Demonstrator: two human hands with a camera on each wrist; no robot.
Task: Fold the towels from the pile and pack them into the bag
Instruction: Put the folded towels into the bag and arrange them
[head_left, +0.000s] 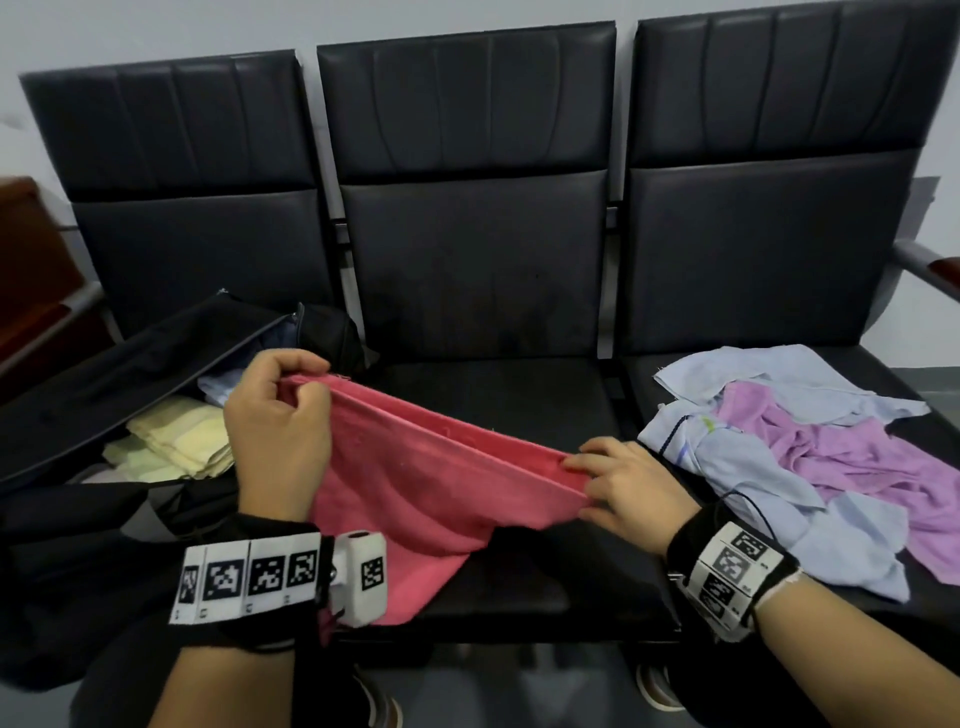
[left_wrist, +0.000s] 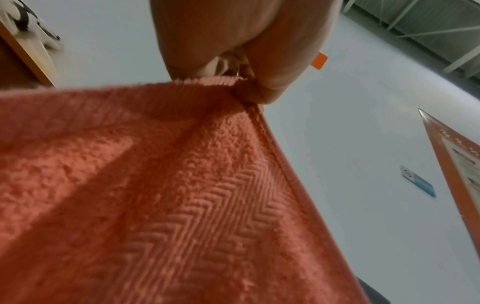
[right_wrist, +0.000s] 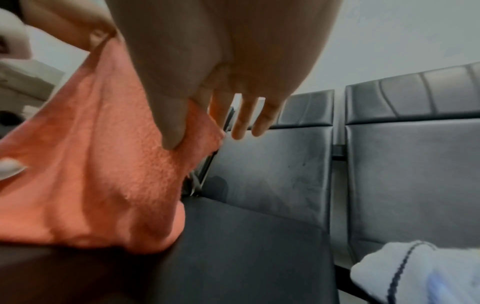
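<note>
A pink towel hangs doubled over the middle seat, stretched between both hands. My left hand grips its upper left corner above the bag; in the left wrist view the fingers pinch the towel at its hem. My right hand pinches the right corner with thumb and forefinger while the other fingers stay straight, as the right wrist view shows on the towel. A black bag lies open on the left seat with folded pale yellow towels inside. The pile of light blue and lilac towels covers the right seat.
Three black padded seats stand in a row against a pale wall; the middle seat is bare behind the towel. A metal armrest juts out at the far right. Shoes show on the floor below the seat edge.
</note>
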